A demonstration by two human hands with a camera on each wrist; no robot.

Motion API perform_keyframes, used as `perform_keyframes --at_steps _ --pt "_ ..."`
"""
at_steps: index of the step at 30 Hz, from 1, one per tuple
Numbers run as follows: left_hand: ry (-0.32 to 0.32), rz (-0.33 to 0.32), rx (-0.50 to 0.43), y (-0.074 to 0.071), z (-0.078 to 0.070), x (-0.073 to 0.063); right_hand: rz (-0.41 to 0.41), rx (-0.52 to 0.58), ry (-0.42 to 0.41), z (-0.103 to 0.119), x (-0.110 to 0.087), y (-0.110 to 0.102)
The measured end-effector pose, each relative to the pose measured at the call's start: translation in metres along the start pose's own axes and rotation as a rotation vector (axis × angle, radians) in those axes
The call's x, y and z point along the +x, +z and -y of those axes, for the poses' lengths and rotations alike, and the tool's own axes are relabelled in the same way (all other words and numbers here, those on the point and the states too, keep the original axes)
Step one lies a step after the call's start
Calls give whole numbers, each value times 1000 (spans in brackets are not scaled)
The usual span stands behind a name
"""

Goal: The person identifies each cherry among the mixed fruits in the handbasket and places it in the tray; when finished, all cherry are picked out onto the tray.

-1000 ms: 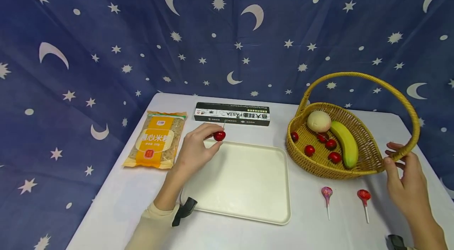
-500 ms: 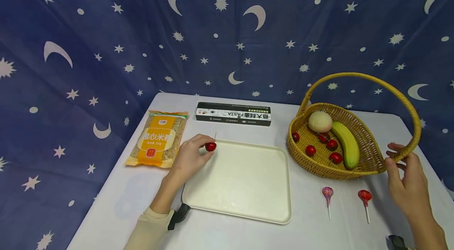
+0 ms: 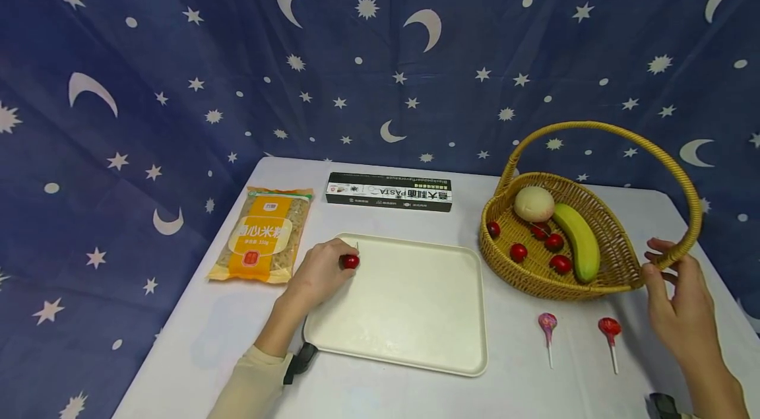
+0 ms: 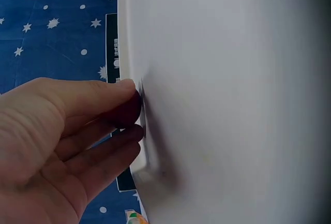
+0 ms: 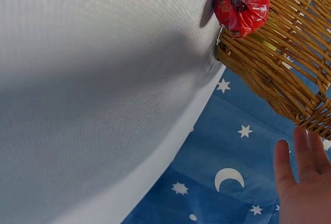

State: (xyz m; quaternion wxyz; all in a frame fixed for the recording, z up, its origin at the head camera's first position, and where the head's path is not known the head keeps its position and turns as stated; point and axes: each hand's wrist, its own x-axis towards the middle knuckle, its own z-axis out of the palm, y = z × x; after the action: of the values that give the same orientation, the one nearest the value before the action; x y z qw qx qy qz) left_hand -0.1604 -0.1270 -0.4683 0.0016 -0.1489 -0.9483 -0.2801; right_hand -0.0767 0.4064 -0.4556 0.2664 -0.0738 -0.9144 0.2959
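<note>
Between thumb and fingers, my left hand pinches a red cherry by its body, at the upper left corner of the cream tray. In the left wrist view the cherry is dark and partly covered by the thumb, close to the tray surface; whether it touches cannot be seen. My right hand holds the wicker basket at its right end, near the foot of the handle. Inside the basket lie a banana, a pale round fruit and several cherries.
A bag of rice-coloured food lies left of the tray, and a black pasta box behind it. Two lollipops, one pink and one red, lie in front of the basket. A starry blue cloth hangs behind the table.
My left hand has carried the cherry left and down, to the tray's upper left corner. The right hand and basket have stayed in place.
</note>
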Motion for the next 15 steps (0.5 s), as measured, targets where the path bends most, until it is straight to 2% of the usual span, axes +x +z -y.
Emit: perform_keyframes --at_steps 15 --pt "4 11 5 -5 -8 0 5 -5 3 0 1 -1"
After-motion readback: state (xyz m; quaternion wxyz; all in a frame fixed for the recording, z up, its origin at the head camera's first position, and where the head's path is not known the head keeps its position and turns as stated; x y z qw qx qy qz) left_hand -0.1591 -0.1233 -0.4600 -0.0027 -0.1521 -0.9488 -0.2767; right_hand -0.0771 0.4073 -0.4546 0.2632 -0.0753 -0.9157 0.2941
